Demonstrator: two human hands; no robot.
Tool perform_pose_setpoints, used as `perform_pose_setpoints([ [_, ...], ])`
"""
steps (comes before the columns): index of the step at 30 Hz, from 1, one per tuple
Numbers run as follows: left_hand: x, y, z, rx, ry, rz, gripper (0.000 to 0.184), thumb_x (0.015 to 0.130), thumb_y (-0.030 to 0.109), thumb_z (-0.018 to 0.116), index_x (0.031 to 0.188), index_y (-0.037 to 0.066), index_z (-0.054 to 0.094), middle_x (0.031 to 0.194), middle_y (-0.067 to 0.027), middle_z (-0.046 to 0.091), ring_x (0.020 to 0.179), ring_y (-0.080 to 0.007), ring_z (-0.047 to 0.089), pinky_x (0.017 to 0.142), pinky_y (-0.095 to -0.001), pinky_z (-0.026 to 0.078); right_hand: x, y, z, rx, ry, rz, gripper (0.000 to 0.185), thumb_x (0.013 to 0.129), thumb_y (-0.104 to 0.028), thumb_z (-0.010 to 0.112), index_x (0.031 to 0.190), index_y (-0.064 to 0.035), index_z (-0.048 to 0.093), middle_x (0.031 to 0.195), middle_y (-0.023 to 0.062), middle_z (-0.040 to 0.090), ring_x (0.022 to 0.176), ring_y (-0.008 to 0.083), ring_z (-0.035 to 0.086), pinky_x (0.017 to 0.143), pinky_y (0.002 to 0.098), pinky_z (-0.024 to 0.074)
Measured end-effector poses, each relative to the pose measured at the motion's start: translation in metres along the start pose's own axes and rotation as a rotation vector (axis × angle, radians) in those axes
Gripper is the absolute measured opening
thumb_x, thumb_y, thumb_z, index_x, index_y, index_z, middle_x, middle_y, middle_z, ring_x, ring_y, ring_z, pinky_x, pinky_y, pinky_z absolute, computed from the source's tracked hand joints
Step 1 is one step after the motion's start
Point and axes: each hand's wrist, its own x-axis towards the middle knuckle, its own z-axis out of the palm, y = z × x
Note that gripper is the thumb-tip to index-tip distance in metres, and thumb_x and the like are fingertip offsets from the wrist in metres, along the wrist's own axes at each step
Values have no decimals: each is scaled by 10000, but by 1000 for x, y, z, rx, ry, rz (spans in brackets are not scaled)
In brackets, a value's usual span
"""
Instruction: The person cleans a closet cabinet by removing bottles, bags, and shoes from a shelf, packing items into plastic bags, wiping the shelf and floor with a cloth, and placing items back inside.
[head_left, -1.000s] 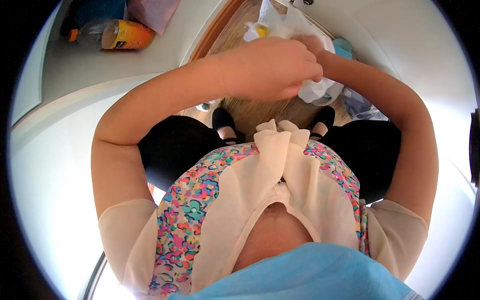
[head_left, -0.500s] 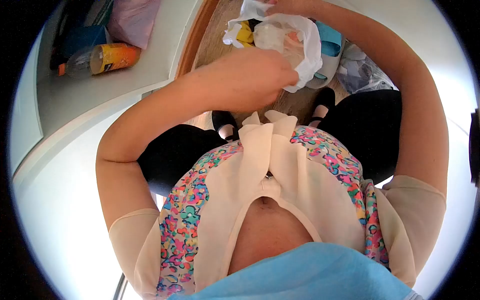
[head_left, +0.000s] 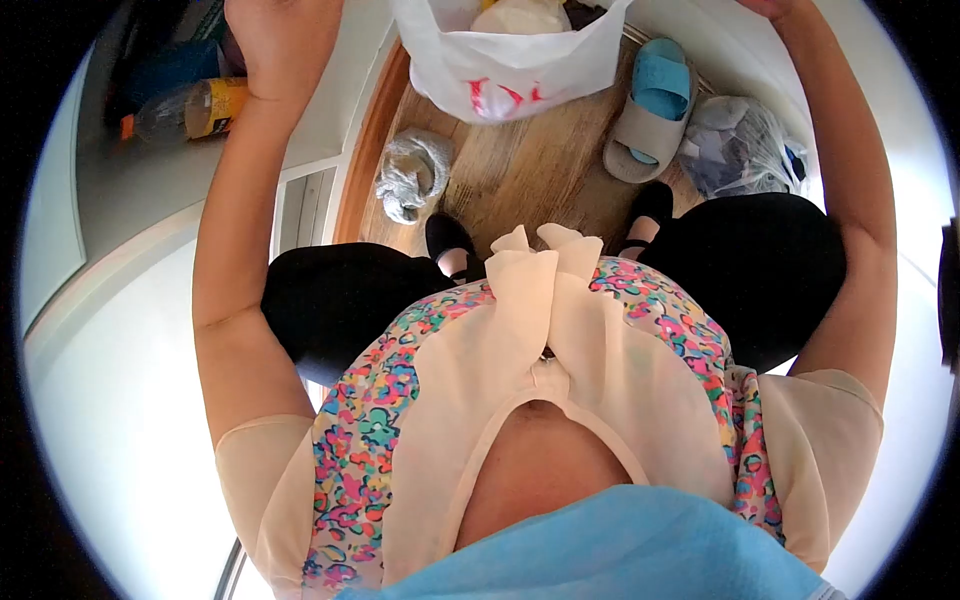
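At the top edge hangs a white plastic bag (head_left: 520,80) with red print, its mouth open and pale and yellow things inside. Left of the bag, my left hand (head_left: 285,45) is raised, its fingers cut off by the top edge. Only a small part of my right hand (head_left: 772,6) shows at the top right, fingers mostly out of view. The bag's handles run out of the frame, so their contact with either hand is hidden.
On the wooden floor (head_left: 520,170) lie a grey cloth bundle (head_left: 413,172), grey and blue slippers (head_left: 650,115) and a clear bag with dark contents (head_left: 740,150). An orange-labelled bottle (head_left: 212,106) lies on a ledge at the left, beside a white wall.
My hands have moved far apart, left hand up and left, right hand up and right. The white bag has risen toward the top edge, uncovering the slippers and grey bundle.
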Motion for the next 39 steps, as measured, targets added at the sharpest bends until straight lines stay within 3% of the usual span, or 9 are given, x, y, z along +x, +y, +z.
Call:
perform_pose_setpoints([
  [4,-30,-51,27,-400,-34,-383,123,916,32,624,1012,17,699,922,-6,663,874,-91,604,784,-215,470,-32,33,-30,-193,82,430,356,840,-270,692,1091,-35,599,1099,93,615,997,218,599,889,378,495],
  [6,-33,-57,33,-468,-92,-455,130,948,72,602,1017,25,702,933,3,668,879,-89,605,803,-215,470,-52,124,-83,-805,186,920,640,915,-608,557,1047,4,689,937,165,720,774,293,697,726,417,581],
  [9,-30,-50,33,-468,-88,-660,191,974,122,548,1060,30,691,992,-17,673,898,-103,617,839,-238,489,-76,177,-59,-732,249,1111,732,927,-637,520,1303,-10,562,1211,195,649,973,299,675,872,459,557],
  [11,-30,-55,33,-646,-27,-625,226,970,170,522,1064,35,677,1008,-34,666,903,-125,633,857,-267,505,-82,205,-40,-563,565,969,876,889,-671,549,1469,-37,382,1511,159,410,1310,304,471,1023,459,462],
  [14,-32,-61,26,-959,-18,-715,235,948,197,527,1076,47,655,995,-53,659,883,-158,647,860,-295,515,-77,241,-48,-217,569,954,925,868,-689,564,1487,-34,359,1527,141,392,1375,294,392,1121,446,360],
  [21,-29,-80,20,-740,-60,-907,210,918,214,603,1061,62,615,817,-44,601,502,-131,497,445,-276,405,-60,198,-17,-37,638,866,869,787,-469,799,1430,-13,435,1462,132,473,1315,265,468,1110,394,381],
  [29,-38,-97,17,-558,-202,-1072,178,899,216,614,934,42,625,732,-45,573,445,-123,454,403,-273,391,-34,124,30,-394,403,750,783,717,-383,843,1321,-17,504,1280,160,586,1198,301,551,1017,412,436],
  [31,-34,-95,21,-559,-217,-1063,207,896,240,617,887,34,626,713,-48,574,428,-126,443,390,-283,389,-29,71,67,-990,242,489,800,672,-323,864,1317,-18,503,1248,166,597,1147,282,576,983,405,454],
  [39,-25,-88,33,-678,-195,-962,225,888,265,598,933,45,617,753,-37,599,472,-124,465,402,-280,381,-7,-130,114,-840,-33,-469,613,644,-135,859,1189,-45,592,1169,86,644,1047,219,608,935,361,474],
])
